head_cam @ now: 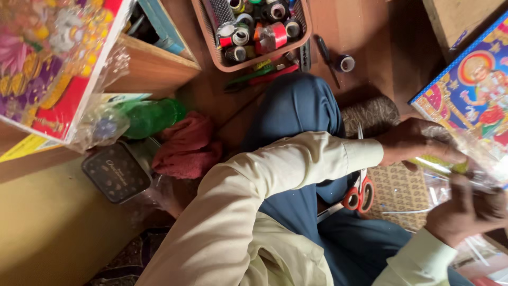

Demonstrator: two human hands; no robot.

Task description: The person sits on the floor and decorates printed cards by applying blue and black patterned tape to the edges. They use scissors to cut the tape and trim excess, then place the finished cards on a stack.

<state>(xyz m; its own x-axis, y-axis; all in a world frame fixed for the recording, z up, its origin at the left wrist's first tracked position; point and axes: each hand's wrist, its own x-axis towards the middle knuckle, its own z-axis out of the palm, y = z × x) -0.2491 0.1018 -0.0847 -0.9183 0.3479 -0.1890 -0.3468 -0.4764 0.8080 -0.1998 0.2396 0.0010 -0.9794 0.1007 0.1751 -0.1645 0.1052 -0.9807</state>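
Seen from the head camera, the person sat on a wooden floor (pixel 365 32) with blue-trousered legs folded, both hands working at the right edge of the view. The left hand (pixel 418 143), its cream sleeve reaching across the lap, was clenched from above on a crinkled clear plastic wrapper (pixel 455 164) with a yellow-green strip showing inside it; the right hand (pixel 465 209) closed its grip on the same wrapper from below, the fingers curled and the wrist bent upward. The wrapper lay between the two hands, just in front of a colourful framed picture (pixel 471 90) that leaned at the right edge. Red-handled scissors (pixel 360 193) rested on a patterned mat (pixel 394 196) beside the thigh, partly hidden by the left forearm. Farther off, at the top of the floor, a brown basket (pixel 211 42) held spools of thread and tape, with pliers (pixel 259 74), a dark screwdriver (pixel 327 58) and a loose tape roll (pixel 345 63) just beside it. To the left lay a red cloth (pixel 185 148), a green plastic bottle (pixel 151 116), a dark tin (pixel 116 172) and a second wrapped picture (pixel 53 63) leaning over a wooden box (pixel 153 69).
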